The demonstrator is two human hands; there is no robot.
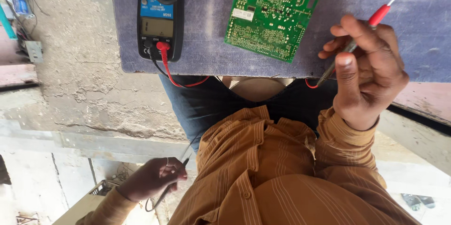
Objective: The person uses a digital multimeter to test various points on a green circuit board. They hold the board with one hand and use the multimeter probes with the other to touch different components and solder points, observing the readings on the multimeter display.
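Between the right hand's (369, 77) fingers (345, 72) sits a red-handled metal-tipped test probe (371, 25), gripped pen-style, closed around the shaft. It is raised just off the grey-purple board surface (423, 32), with no contact. Left of those fingers, near but apart, lies the green printed circuit board (272, 11), flat and untouched. Further left is the blue-and-black clamp multimeter (161, 13), with red and black leads (176, 79) already plugged into its bottom sockets; the display looks blank.

The left hand (152, 178) is low, well apart from the surface and beside the orange striped shirt (263, 168), its fingers closed on a thin black test probe (176, 178).

Judged progress: the meter is wired and both probes are in hand, but neither probe tip is on the circuit board, so probing is not yet done. I cannot tell the dial setting.
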